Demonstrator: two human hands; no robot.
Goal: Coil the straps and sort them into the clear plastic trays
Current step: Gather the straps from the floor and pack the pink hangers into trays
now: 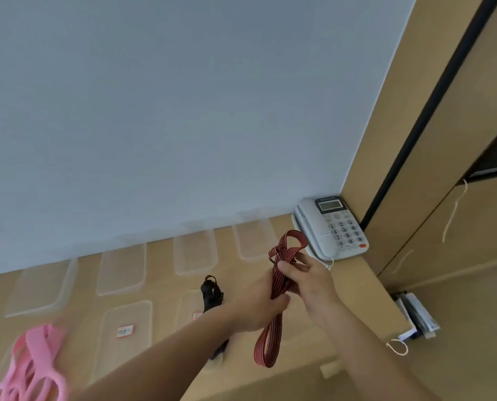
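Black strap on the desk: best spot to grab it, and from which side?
Probably best to take the black strap at its bunched far end, from above, with the fingers pinching across its narrow width. It runs away from the person, and the left forearm covers its middle; only the ends show.

Near left, the pink straps (pixel 35 363) are blurred and cut by the left and bottom edges. The left forearm (pixel 169 351) hides the middle of the black strap (pixel 211 290) and part of one tray label (pixel 196 316); the other label (pixel 125 330) is unreadable. The left hand (pixel 258 302) and right hand (pixel 308 282) cover parts of the red strap (pixel 279 283).
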